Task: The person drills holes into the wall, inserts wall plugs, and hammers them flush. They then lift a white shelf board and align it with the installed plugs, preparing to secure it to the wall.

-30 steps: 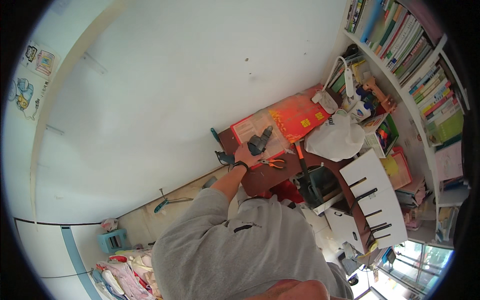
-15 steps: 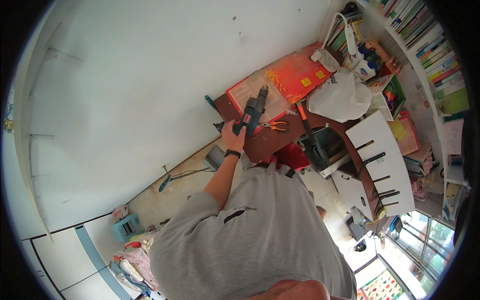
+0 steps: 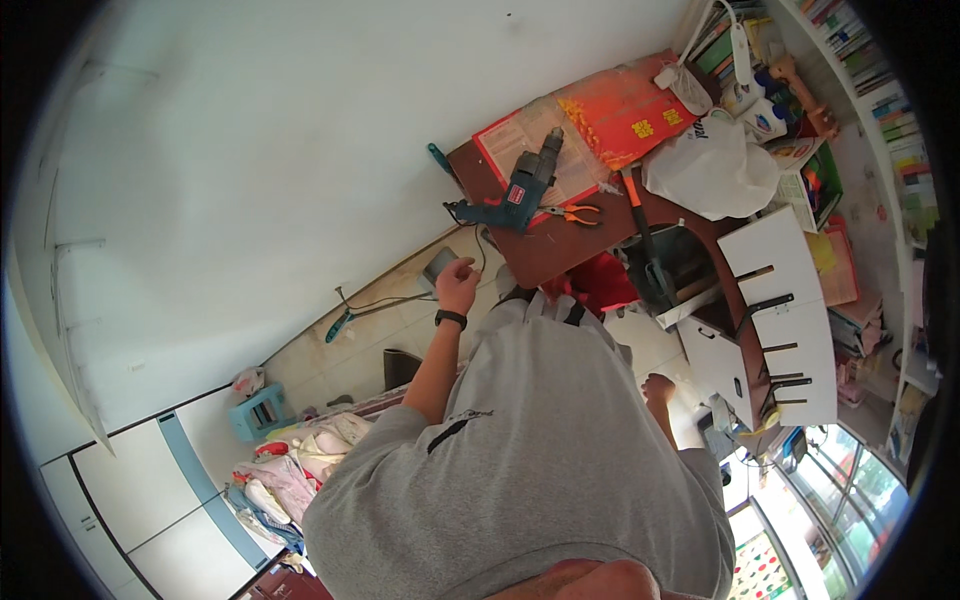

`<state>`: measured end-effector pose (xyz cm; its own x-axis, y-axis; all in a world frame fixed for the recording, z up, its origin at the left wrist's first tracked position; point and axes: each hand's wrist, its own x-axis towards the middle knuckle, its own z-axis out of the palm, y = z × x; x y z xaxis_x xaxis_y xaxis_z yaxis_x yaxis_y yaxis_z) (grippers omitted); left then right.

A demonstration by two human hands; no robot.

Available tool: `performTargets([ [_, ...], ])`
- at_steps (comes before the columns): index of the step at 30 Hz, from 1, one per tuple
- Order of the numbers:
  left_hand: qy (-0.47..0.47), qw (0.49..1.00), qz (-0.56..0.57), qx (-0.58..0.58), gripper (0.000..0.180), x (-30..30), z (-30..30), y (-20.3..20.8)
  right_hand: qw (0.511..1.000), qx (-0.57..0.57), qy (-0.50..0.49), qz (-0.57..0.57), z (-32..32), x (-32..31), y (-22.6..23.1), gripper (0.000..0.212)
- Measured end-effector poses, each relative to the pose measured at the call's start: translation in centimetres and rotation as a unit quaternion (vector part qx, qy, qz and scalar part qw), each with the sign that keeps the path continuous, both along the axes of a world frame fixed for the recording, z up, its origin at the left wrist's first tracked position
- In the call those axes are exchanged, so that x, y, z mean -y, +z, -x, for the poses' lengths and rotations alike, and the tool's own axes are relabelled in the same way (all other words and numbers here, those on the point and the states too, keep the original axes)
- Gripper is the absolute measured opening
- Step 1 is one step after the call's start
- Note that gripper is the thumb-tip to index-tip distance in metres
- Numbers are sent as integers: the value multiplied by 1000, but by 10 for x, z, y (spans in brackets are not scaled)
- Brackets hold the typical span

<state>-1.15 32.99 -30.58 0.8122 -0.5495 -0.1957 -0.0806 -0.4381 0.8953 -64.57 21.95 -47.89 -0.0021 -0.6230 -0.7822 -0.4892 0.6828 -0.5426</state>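
Observation:
A dark blue-green power drill (image 3: 525,190) lies on the brown desk (image 3: 560,255), its bit end pointing away toward the wall. My left hand (image 3: 457,284), with a black band on its wrist, hangs in the air below the drill's handle, near its cord (image 3: 485,255). Its fingers are loosely bent and apart, with nothing seen in them. Low beside my body on the right is my right hand (image 3: 657,388), small in view, its fingers curled in and nothing visible in them. Pliers (image 3: 572,213) with orange handles rest next to the drill. A long tool (image 3: 640,207) with an orange-and-black shaft lies to their right.
A red-orange packet (image 3: 620,110) and a white plastic bag (image 3: 710,170) lie on the desk, with a white lamp (image 3: 740,50) behind. White drawers (image 3: 780,270) stand to the right. On the floor at left are a teal-handled tool (image 3: 340,325) and a blue stool (image 3: 258,410).
My left hand has let go of the drill and drawn back toward me; the drill stays on the desk. My right hand has come more into view. The whole view has shifted slightly.

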Motion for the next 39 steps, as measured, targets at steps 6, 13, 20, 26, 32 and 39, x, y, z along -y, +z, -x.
performTargets([
  [6,-97,995,-27,18,23,26,-8,15,961,93,-240,-101,-81,-20,43,11],
  [13,-217,975,-47,17,19,71,14,17,993,-30,-109,-23,-61,-67,43,13],
  [20,-282,954,-81,60,33,98,39,-2,991,-75,-109,-13,-50,-117,49,9],
  [26,-275,952,-71,113,35,97,43,-12,985,-50,-163,-23,-54,-123,52,9],
  [32,-168,983,65,-43,22,132,12,20,950,12,-304,-75,-55,-105,54,14],
  [39,-128,989,73,-23,18,194,-32,121,956,6,-289,-60,-80,-89,69,7],
])
